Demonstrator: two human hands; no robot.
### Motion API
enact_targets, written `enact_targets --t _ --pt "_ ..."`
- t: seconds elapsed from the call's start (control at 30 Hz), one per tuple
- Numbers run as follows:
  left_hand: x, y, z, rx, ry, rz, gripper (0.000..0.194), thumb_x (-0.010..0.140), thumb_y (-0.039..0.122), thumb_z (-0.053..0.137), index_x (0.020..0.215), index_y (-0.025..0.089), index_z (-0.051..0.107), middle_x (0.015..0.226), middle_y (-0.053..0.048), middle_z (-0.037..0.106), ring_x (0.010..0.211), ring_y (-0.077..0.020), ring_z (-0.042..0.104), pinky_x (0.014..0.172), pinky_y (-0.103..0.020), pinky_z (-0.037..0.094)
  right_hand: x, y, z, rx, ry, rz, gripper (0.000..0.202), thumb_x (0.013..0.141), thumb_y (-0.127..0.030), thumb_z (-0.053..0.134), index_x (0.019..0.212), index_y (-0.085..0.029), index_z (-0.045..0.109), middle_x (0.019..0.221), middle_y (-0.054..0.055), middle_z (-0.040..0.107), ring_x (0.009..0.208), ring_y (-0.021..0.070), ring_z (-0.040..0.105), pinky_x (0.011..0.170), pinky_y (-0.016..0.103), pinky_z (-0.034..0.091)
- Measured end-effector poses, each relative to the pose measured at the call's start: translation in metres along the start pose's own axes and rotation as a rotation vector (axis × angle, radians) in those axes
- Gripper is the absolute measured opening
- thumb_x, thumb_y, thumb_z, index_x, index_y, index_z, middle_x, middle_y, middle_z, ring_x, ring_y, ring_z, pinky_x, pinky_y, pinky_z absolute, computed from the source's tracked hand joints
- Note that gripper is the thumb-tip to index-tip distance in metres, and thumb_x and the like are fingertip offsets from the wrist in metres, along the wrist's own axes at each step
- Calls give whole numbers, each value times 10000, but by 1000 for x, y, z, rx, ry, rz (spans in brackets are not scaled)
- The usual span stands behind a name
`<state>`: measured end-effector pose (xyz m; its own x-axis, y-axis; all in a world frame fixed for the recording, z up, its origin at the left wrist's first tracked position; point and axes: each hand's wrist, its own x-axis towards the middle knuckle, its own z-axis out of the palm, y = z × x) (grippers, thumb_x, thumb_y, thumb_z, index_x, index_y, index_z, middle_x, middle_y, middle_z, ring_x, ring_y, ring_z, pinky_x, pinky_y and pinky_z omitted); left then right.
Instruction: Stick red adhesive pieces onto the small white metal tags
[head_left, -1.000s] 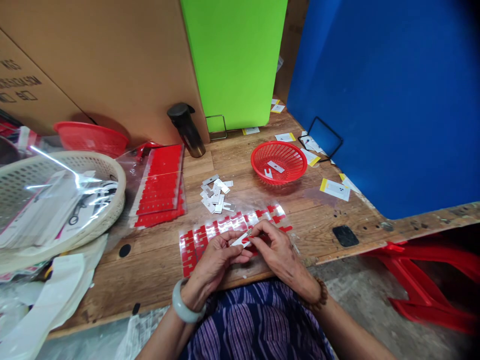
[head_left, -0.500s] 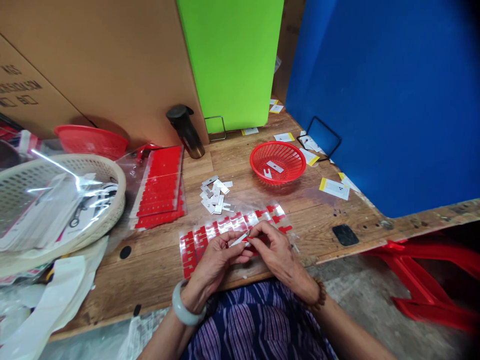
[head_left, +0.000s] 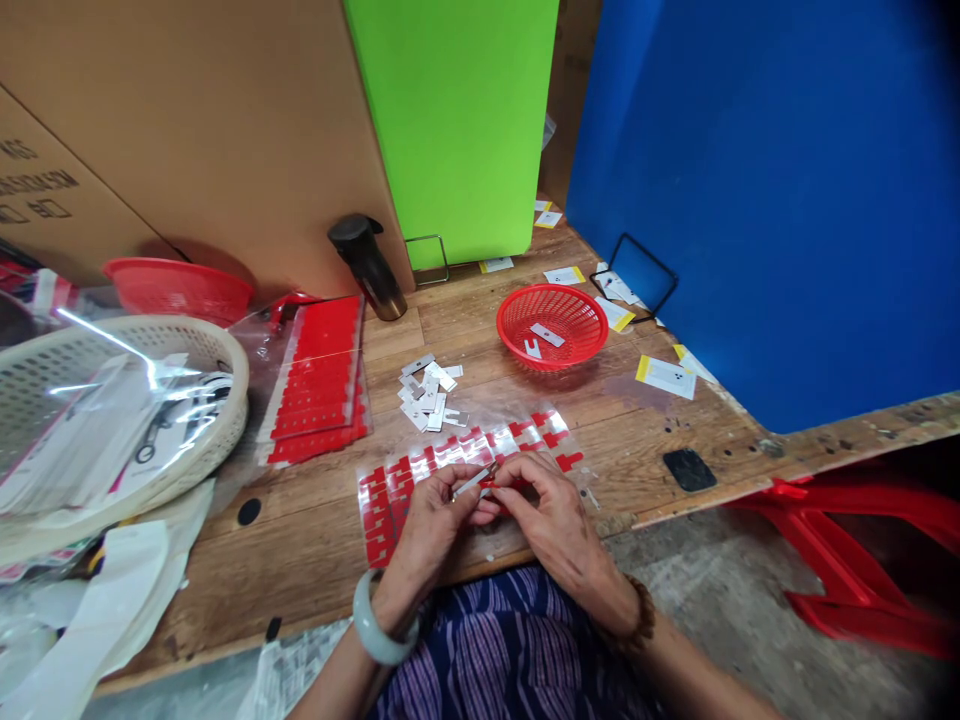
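Metal piece (head_left: 472,484): resting between both hands, lower centre of the frame.
Left hand (head_left: 437,515): pinching its near end, thumb against fingers.
Right hand (head_left: 553,512): pinching narrowly at the other end, red showing there.
Red-patterned sheet (head_left: 377,515): lying beneath the hands.
Loose pieces (head_left: 429,398): lying heaped at centre.
Red basket (head_left: 583,325): holding two pieces, one notched, right of centre.
Cream basket (head_left: 238,400): holding printed cards under clear plastic, far left.

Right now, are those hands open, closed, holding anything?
Left hand: closed, holding a small, flat, silvery, metal-looking strip.
Right hand: curled close by that strip; whether gripping cannot be told.
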<state>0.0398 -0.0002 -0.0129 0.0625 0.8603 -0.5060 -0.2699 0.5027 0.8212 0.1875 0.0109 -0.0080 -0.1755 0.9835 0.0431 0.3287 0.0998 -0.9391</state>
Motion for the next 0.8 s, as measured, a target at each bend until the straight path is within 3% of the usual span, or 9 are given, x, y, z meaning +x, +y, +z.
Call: enact_targets --t 0.1,0.23,0.37,0.8 --pt "0 1 0 15 -5 2 394 665 311 765 953 110 586 719 -53 716 602 -126 680 615 -201 538 0 -1 -2 -15 18 -23 117 810 -138 540 713 -198 567 833 12 564 836 164 527 754 278 397" --pt "-2 2 1 18 0 -16 425 647 317 776 959 104 582 708 -67 718 602 -140 685 608 -207 535 4 1 -6 -19 -52 53 107 824 -139 516 747 -201 556 744 -17 576 707 139 528 682 263 395" --pt "-3 2 2 -22 10 -52 472 621 302 792 984 102 565 649 -64 711 556 -131 673 585 -194 526 9 -2 -8 -46 -89 79 111 832 -126 486 764 -196 538 760 -14 582 703 134 533 666 256 396" --pt "-1 0 1 -32 -5 -66 410 648 270 774 982 97 609 674 -64 714 584 -128 680 607 -188 521 9 14 3 -256 -56 -21 89 840 -137 491 785 -204 508 788 0 574 752 157 524 693 279 379"
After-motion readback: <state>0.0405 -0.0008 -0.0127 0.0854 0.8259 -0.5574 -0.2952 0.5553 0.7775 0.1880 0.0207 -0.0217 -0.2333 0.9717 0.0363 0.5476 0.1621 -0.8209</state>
